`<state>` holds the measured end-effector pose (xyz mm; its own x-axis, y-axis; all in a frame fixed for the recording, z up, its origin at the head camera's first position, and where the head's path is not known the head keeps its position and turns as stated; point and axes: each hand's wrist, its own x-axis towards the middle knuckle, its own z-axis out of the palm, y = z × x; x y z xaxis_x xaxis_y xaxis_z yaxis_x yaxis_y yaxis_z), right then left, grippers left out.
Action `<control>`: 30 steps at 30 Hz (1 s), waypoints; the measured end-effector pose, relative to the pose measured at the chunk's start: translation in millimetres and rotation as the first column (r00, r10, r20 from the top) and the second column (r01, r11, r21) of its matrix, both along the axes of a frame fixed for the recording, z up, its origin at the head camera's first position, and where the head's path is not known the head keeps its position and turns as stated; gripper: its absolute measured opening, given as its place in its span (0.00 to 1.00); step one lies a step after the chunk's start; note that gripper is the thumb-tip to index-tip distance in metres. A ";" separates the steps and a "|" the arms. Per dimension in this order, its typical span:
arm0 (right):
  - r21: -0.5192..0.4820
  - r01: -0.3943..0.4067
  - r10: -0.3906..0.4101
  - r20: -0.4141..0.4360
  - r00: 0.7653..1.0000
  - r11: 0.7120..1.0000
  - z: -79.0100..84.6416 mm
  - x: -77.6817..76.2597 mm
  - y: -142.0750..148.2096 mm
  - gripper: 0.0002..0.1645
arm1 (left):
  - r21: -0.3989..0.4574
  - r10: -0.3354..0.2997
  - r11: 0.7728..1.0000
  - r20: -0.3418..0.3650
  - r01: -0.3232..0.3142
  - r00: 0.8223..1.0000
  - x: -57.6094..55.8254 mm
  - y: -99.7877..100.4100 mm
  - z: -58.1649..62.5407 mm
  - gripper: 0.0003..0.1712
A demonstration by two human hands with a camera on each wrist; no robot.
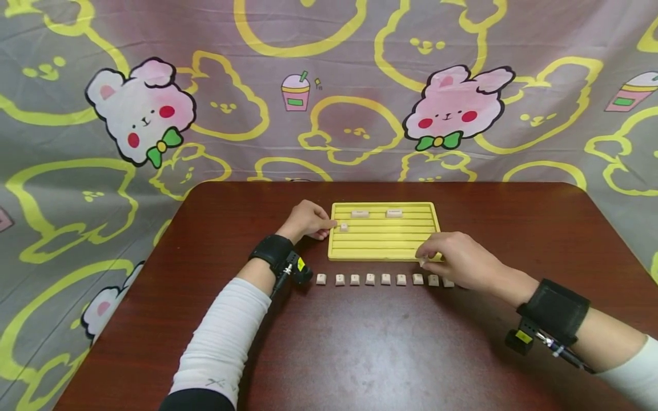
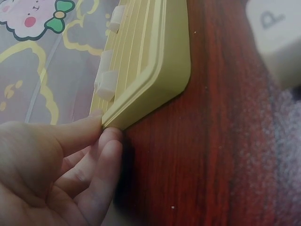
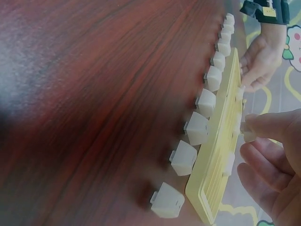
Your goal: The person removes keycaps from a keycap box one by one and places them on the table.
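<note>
A yellow ridged tray point(image 1: 382, 254) lies on the table. My left hand point(image 1: 310, 220) pinches its left edge between thumb and fingers, which the left wrist view shows close up. Three keycaps sit on the tray: two wide ones, a left one point(image 1: 360, 214) and a right one point(image 1: 394, 213), near the back, and a small square one point(image 1: 344, 227) beside my left fingertips. My right hand point(image 1: 457, 260) pinches a small white keycap point(image 3: 247, 133) between thumb and fingertip, over the tray's front right corner in the head view.
In front of the tray runs a row of several white keycaps point(image 1: 370, 279); the right end is partly behind my right hand. One keycap point(image 2: 273, 35) with a letter P looms large in the left wrist view. Behind the brown table point(image 1: 247, 200) hangs a patterned cloth point(image 1: 354, 74).
</note>
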<state>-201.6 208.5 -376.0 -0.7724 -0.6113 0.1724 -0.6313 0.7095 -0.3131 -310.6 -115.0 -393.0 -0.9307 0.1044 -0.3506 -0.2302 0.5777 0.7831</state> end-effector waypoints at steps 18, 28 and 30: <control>0.001 0.047 -0.047 0.010 0.999 0.999 2.4 10.4 18.3 0.10 | 0.010 -0.015 1.000 0.000 0.015 1.000 0.6 -1.4 -1.0 0.11; -0.011 0.064 -0.065 -0.009 0.998 0.998 -2.3 15.3 30.9 0.10 | 0.006 -0.017 1.000 -0.003 0.017 1.000 0.8 -1.8 -1.2 0.11; -0.018 0.070 -0.070 -0.013 0.997 0.997 -2.7 16.4 33.8 0.10 | 0.007 -0.019 1.000 -0.005 0.019 1.000 0.6 -1.8 -1.2 0.11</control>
<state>-185.3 242.4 -378.7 -0.8106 -0.5528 0.1932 -0.5847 0.7463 -0.3179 -309.9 -116.8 -394.2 -0.9301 0.1246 -0.3455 -0.2155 0.5764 0.7882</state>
